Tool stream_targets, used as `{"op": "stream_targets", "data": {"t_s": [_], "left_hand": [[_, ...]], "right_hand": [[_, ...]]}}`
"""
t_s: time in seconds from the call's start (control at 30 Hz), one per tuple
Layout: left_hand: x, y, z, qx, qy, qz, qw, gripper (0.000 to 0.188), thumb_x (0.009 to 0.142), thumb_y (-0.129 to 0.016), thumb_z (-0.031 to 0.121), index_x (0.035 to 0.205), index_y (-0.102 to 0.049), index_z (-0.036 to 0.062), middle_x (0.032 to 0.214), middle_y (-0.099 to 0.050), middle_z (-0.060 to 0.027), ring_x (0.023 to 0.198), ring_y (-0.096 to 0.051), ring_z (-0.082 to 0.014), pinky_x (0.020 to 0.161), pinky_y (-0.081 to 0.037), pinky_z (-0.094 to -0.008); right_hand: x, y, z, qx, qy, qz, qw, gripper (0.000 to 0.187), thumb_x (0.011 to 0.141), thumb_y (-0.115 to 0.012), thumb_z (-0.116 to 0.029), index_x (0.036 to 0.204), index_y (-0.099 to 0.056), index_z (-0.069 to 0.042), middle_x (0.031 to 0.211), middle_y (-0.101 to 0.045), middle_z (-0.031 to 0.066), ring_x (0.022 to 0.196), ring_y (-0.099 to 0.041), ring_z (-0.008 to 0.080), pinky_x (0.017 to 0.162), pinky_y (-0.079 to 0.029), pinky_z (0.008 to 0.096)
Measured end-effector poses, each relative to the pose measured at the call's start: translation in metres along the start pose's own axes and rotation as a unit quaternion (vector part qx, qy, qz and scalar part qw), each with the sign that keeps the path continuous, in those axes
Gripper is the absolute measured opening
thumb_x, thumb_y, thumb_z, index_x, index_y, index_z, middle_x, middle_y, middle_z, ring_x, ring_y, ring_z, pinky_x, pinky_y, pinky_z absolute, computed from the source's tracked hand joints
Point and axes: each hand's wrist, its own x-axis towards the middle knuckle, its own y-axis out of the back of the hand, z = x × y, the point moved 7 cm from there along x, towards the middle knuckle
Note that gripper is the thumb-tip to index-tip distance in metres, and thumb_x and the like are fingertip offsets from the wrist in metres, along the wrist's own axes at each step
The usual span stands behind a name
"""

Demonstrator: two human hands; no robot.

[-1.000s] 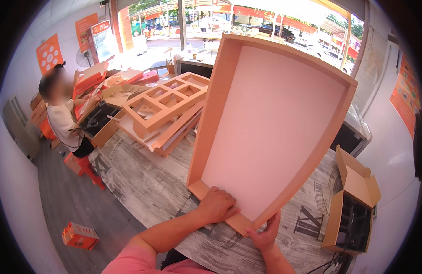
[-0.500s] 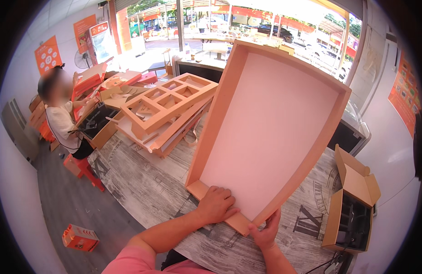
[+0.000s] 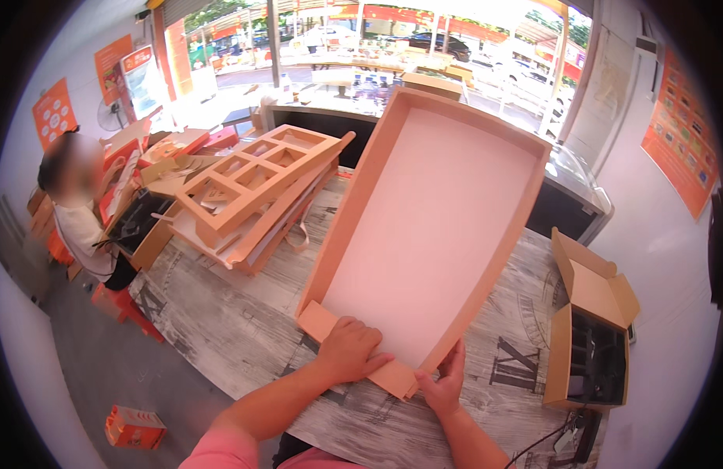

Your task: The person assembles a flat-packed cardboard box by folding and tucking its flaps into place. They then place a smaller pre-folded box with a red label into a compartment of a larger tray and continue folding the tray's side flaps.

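Observation:
A large shallow cardboard tray (image 3: 360, 191), brown-walled with a pale lining, stands in front of me, its far end tilted up off the table. My left hand (image 3: 349, 350) is closed over the tray's near wall, fingers on the inner side and thumb along the edge. At the near right corner my right hand (image 3: 443, 381) grips the wall from outside, thumb at the corner and some fingers hidden behind the cardboard. The near wall's flap leans outward slightly under my left hand.
On the wood-patterned table (image 3: 236, 313), a divided cardboard insert (image 3: 256, 176) lies on other cardboard pieces at the left. An opened brown box (image 3: 561, 356) with black contents sits at right. A person (image 3: 80, 227) works at far left. An orange carton (image 3: 134, 427) is on the floor.
The tray's far end has dropped and tipped away from me. Both hands keep their hold at the near end. The whole view has turned slightly to the right.

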Motion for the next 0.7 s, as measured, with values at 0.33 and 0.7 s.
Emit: {"op": "stream_targets", "data": {"t_s": [0.33,0.7], "left_hand": [[0.005,0.024,0.019,-0.083,-0.102,0.093,0.987,0.023,0.085,-0.085,0.020,0.085,-0.063,0.0126,0.085,-0.071,-0.0011,0.081,-0.069,-0.0237,0.097,-0.054,-0.0453],[-0.002,0.043,0.023,-0.148,-0.141,0.130,0.970,0.018,0.089,-0.083,0.011,0.085,-0.066,0.0086,0.106,-0.078,-0.0060,0.093,-0.074,-0.0273,0.084,-0.058,-0.0408]], "right_hand": [[0.013,0.018,0.021,0.100,-0.107,0.098,0.984,0.087,0.102,-0.070,-0.013,0.169,-0.016,0.001,0.155,-0.050,0.0158,0.137,-0.057,0.0254,0.113,-0.049,0.0389],[0.021,0.026,0.023,0.198,-0.143,0.153,0.958,0.075,0.107,-0.065,-0.029,0.166,-0.026,-0.001,0.150,-0.053,0.0152,0.134,-0.058,0.0262,0.112,-0.051,0.0419]]}}
